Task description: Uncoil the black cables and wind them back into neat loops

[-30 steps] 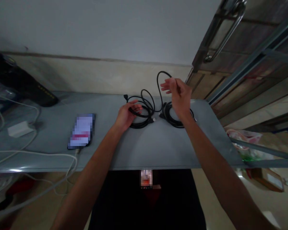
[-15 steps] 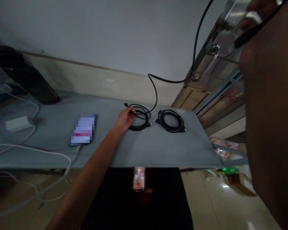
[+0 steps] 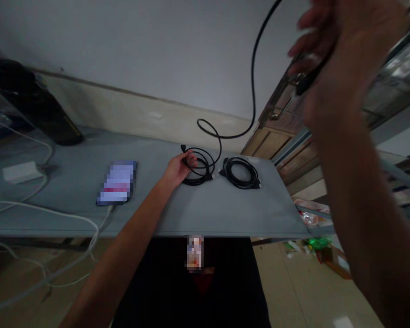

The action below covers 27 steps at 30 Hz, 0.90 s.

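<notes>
My left hand (image 3: 179, 166) rests on the grey table (image 3: 205, 209), its fingers closed on a coil of black cable (image 3: 198, 166). One end of that cable rises in a long curve (image 3: 253, 86) up to my right hand (image 3: 331, 50), raised high at the upper right. The right hand's fingers pinch the cable's end near the plug. A second black cable (image 3: 241, 173) lies coiled on the table just right of the first, untouched.
A phone (image 3: 116, 183) lies flat at the table's left of centre, with a white lead running off the front edge. A white charger block (image 3: 20, 172) and white wires sit far left, a dark object (image 3: 37, 109) behind. A metal door frame (image 3: 294, 105) stands right.
My right hand has lifted from above the right coil to high at the upper right, drawing one cable end up with it. The left hand stays on the left coil.
</notes>
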Motion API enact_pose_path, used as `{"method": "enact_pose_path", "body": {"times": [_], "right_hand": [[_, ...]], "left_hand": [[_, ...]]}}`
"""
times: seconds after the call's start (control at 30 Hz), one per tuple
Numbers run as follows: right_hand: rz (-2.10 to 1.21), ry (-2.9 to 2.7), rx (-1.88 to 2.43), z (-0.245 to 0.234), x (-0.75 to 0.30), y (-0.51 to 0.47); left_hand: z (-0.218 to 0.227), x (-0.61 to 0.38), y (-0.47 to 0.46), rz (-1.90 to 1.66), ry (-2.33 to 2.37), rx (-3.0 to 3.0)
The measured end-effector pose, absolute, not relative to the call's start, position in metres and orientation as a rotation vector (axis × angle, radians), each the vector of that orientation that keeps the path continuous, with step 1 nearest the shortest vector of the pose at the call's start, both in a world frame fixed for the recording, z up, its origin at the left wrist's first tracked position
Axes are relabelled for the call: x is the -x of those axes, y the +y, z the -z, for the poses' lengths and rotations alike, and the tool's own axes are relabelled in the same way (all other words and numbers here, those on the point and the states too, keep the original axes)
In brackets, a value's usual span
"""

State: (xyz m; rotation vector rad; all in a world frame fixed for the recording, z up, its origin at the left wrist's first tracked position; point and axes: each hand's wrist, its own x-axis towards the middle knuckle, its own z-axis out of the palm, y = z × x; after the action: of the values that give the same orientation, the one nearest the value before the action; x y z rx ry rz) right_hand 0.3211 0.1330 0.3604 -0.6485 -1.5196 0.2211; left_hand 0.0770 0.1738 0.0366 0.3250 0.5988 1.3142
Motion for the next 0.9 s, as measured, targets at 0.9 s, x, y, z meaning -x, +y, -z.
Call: {"method": "enact_pose_path", "body": {"times": [0.9], "right_hand": [[-0.186,-2.365,0.892,-0.007,-0.269,0.153]], "left_hand": [[-0.059,-0.090,0.165,-1.295,0.562,-0.455]]}}
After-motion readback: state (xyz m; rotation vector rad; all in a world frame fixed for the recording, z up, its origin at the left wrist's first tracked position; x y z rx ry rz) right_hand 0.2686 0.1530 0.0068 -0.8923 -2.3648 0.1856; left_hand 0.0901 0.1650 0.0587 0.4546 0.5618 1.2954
